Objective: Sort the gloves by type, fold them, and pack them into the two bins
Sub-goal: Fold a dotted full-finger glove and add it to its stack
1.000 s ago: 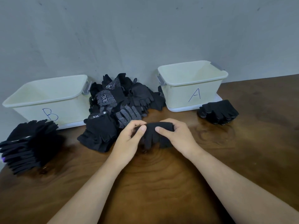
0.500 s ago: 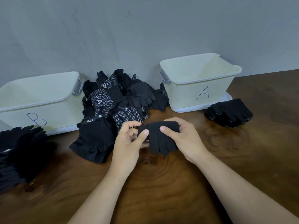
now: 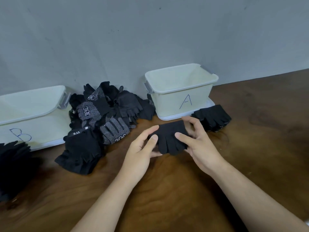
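A plain black knit glove [image 3: 170, 138], folded flat with its fingers pointing back toward the person, is pinched at either end by the left hand [image 3: 140, 149] and right hand [image 3: 200, 146], thumbs on top, over the wooden surface [image 3: 167, 195]. Two pale bins stand beyond the hands: A [image 3: 168, 106] just past the right one, B [image 3: 36, 121] far left. Three black glove lots lie around: a mixed heap [image 3: 103, 118] left of the hands, a stack [image 3: 213, 115] just beyond the right hand, and a pile [image 3: 13, 163] far left.
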